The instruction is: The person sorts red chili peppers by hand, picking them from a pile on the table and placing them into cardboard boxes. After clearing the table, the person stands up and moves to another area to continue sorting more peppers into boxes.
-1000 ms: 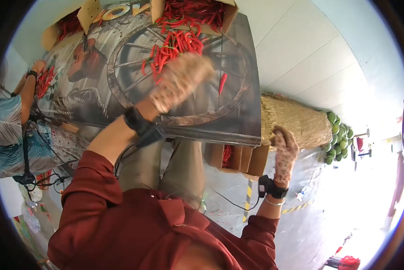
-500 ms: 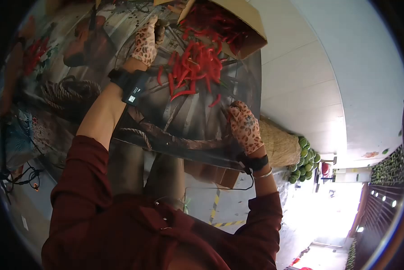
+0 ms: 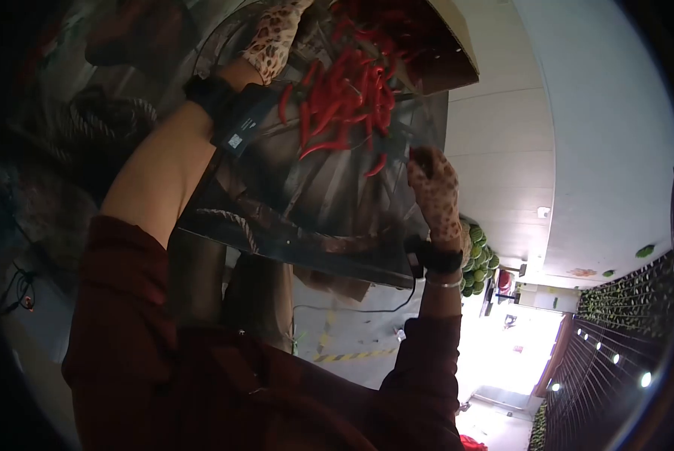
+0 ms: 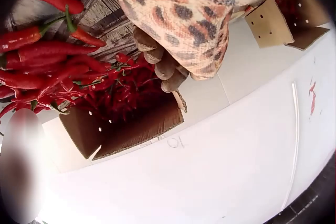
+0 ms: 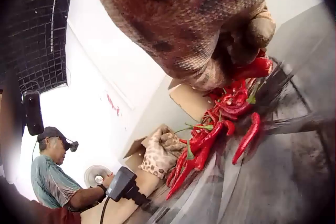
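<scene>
At the table's right side in the head view, my gloved right hand has its fingers bent, with a bit of red between them. The right wrist view shows that hand gripping a red chilli above the scattered ones. My left hand is left of the chilli pile. In the left wrist view the left hand has curled fingertips near the open carton of chillies; nothing shows in them, and the palm side is hidden. One loose chilli lies on the table apart from the pile.
The carton stands on its side at the table's back right. Another carton is farther along. A person in a cap is across from the right wrist camera. Green round fruit lies beyond the table.
The head view has turned and come closer to the table. My left hand has left the pile and moved to its left side; my right hand has come from beyond the edge to the pile's right.
</scene>
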Demonstrator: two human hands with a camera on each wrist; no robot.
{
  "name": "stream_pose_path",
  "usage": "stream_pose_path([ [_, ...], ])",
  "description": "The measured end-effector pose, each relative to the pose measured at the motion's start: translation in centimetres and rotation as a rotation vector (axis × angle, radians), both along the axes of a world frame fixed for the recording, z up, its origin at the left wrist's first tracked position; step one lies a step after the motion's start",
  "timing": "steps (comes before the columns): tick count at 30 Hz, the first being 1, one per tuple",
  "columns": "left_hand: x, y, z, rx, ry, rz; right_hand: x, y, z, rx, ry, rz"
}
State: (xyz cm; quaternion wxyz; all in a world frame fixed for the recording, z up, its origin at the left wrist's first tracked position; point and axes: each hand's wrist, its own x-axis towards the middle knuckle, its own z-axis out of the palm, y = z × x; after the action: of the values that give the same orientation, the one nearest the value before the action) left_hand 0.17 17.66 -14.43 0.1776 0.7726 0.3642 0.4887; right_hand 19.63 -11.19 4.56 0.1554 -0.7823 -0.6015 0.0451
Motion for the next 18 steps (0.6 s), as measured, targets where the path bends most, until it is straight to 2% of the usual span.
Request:
stream_pose_path([
  [1, 0.4, -0.1, 0.1, 0.004, 0.024, 0.008, 0.6, 1.0, -0.6, 0.014, -0.066, 0.033],
  [5, 0.7, -0.4, 0.2, -0.005, 0.12, 0.037, 1.5, 4.6, -2.5, 0.028, -0.026, 0.096],
  [9, 2.1, -0.5, 0.0, -0.026, 0.231, 0.077, 1.5, 6.1, -3.2, -0.084, -0.186, 0.037],
  [12, 4.5, 0.0, -1.5, 0.127, 0.718, 0.304, 1.7, 6.2, -3.1, -0.153, -0.193, 0.0],
  [14, 1.8, -1.8, 3.3, -0.153, 0.038, -0.024, 1.4, 6.0, -2.8, -0.196, -0.16, -0.01],
  [15, 1.1, -2.3, 4.0, -0.183, -0.089, -0.085, 1.2, 5.7, -2.5, -0.192, -0.154, 0.005],
  [18, 0.7, -2.4, 4.2, -0.171, -0.121, -0.106, 1.2, 4.5, -2.7, -0.154, -0.136, 0.048],
])
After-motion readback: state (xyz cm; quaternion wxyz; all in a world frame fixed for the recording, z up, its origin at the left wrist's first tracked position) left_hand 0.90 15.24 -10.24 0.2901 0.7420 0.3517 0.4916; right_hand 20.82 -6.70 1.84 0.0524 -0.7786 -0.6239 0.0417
